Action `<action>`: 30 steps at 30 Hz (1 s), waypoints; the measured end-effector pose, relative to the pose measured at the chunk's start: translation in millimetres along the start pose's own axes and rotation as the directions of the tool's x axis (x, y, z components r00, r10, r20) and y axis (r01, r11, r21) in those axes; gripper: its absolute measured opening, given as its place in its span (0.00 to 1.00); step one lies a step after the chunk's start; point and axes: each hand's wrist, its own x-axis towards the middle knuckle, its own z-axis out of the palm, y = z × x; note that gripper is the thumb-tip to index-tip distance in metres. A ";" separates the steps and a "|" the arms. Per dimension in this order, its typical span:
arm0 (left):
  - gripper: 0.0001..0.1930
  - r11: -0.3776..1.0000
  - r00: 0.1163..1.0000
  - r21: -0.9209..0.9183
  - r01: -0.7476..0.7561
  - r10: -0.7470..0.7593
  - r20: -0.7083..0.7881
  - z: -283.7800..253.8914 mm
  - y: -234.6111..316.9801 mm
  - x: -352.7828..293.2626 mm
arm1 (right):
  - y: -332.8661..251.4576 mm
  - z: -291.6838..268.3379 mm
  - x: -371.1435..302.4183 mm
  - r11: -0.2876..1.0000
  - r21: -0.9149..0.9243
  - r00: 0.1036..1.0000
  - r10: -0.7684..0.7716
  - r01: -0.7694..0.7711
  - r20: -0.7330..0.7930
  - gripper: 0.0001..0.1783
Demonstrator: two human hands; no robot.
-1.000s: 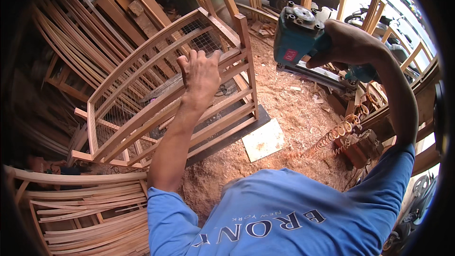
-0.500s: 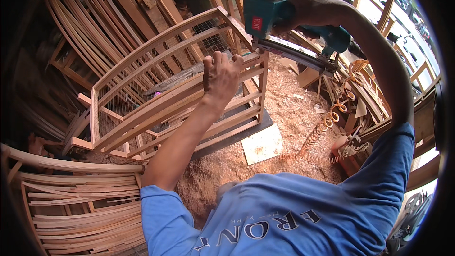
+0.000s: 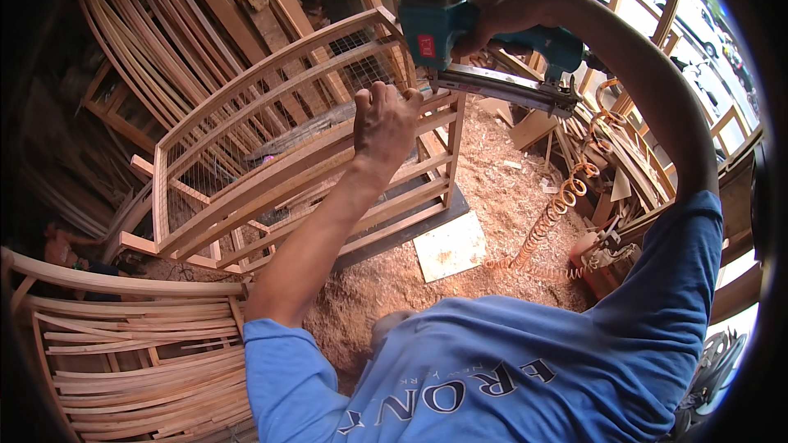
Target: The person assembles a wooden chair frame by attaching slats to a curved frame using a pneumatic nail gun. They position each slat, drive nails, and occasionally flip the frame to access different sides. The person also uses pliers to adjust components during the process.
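Note:
A slatted wooden frame with curved rails and wire mesh stands in front of me. My left hand is closed over its upper near rail, close to the right end. In my right hand is a teal pneumatic nail gun, gripped by its handle. The gun's nose points down at the frame's right corner, just beyond my left knuckles. Whether the nose touches the wood I cannot tell. My left fingertips are hidden behind the rail.
An orange coiled air hose trails right of the frame. Sawdust and a pale board lie on the floor. Curved wooden strips lean at the back left; stacked slats fill the near left. Another person's arm shows at far left.
The nail gun and my right hand have shifted left along the frame's corner, and the gun has tilted slightly. My left hand keeps its hold on the rail.

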 end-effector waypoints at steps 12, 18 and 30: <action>0.16 1.000 0.992 -0.002 0.018 -0.018 0.126 -6.6 1.4 2.1 | 13.7 -12.7 -32.5 1.000 -0.004 0.987 0.013 -0.014 -0.160 0.18; 0.14 0.989 0.966 -0.143 0.025 0.013 0.259 -34.3 -13.8 5.5 | 21.0 19.4 -86.5 0.986 -0.088 0.950 0.108 -0.139 -0.294 0.14; 0.33 0.803 0.799 -0.290 0.521 -0.339 0.496 -112.8 -167.6 -126.2 | -47.5 70.6 -111.5 0.997 -0.041 0.993 0.067 -0.071 -0.097 0.27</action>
